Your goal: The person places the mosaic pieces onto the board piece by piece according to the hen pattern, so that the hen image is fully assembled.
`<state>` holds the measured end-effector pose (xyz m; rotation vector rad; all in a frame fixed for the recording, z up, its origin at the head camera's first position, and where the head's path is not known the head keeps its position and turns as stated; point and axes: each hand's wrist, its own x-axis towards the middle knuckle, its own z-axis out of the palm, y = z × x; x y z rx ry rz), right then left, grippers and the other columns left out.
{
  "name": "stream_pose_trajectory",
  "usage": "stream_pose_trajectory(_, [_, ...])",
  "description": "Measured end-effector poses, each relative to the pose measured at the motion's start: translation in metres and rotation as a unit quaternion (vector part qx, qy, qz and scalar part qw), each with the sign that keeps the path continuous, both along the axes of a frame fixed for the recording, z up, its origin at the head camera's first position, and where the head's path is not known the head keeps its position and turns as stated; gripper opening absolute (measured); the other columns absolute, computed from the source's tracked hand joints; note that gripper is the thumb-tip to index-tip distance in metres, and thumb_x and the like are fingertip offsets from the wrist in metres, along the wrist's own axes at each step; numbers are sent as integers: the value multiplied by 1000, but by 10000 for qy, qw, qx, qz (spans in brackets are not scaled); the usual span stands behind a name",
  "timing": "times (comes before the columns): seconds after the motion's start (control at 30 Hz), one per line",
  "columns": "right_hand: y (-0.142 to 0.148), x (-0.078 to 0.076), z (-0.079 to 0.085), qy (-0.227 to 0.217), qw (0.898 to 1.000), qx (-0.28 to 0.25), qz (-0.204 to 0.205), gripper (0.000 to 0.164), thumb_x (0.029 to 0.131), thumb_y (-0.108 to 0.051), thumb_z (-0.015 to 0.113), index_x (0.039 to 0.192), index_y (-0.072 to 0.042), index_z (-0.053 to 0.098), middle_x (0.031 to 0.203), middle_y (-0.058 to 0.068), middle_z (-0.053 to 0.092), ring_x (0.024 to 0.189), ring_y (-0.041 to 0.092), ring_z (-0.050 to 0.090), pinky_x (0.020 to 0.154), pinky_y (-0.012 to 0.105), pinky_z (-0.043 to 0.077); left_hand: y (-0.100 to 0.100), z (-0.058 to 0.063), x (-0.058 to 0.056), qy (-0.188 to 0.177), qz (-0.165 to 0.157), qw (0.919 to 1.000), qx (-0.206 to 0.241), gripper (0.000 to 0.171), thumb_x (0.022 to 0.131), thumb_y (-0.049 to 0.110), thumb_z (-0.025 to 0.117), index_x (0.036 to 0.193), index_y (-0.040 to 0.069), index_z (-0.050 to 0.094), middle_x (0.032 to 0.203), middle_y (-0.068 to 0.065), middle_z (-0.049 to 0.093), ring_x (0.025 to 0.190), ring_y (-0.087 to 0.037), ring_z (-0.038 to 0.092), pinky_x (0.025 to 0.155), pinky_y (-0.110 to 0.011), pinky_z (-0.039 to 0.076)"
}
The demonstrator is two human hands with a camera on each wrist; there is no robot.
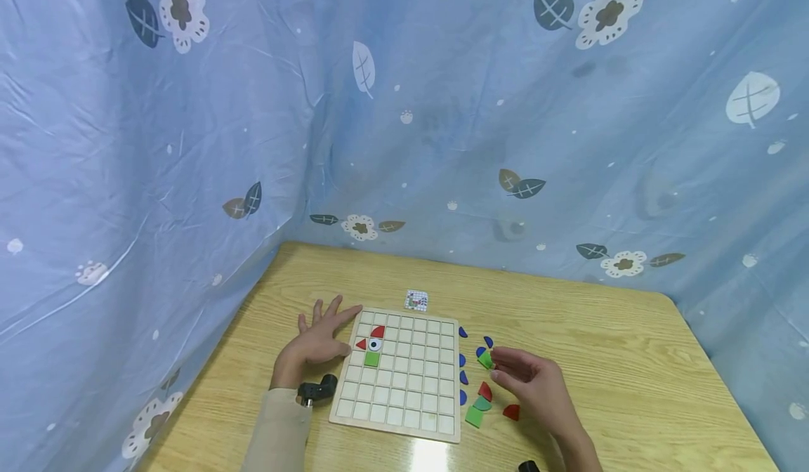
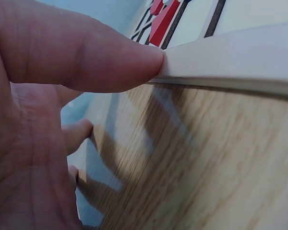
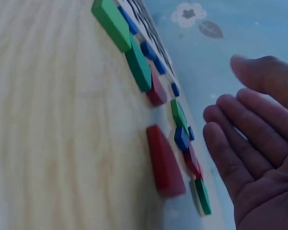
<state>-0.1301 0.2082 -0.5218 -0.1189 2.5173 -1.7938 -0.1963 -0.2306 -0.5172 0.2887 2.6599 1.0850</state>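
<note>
My left hand (image 1: 319, 342) rests at the left edge of a wooden grid board (image 1: 395, 430), fingers spread. In the left wrist view its thumb (image 2: 120, 60) touches the board's side. On the board lie a red quarter-circle (image 1: 378, 331), a red triangle (image 1: 361, 344), a round eye piece (image 1: 375, 344) and a green square (image 1: 371, 359). Right of the board, my right hand (image 1: 537, 388) hovers by a loose green piece (image 1: 484, 359); the right wrist view shows its fingers (image 3: 230, 148) loosely bent, with nothing held.
Several blue pieces (image 1: 463, 397) line the board's right side. Nearer me lie a red piece (image 1: 485, 391), a teal piece (image 1: 482, 403), a green square piece (image 1: 474, 416) and another red piece (image 1: 512, 411). A small pattern card (image 1: 416, 300) lies behind the board.
</note>
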Motion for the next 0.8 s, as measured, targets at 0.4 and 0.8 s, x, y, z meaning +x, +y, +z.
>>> stream_pose_trajectory(0.4, [-6,-8,8,-200,9958,761,474,40,96,-19,84,134,-7,77,128,12,81,108,16,81,89,22,63,-1,-2,-2,-8,-12,9999,109,92,82,8,75,168,19,46,183,-26,5,164,-59,-18,119,-83,-24])
stream_pose_trajectory(0.8, [0,4,9,-365,9913,1246,237,26,95,-14,85,121,-11,82,116,3,84,99,9,80,86,20,62,-1,0,-1,-57,13,9999,117,91,84,8,76,168,19,46,184,-24,5,165,-58,-19,119,-82,-25])
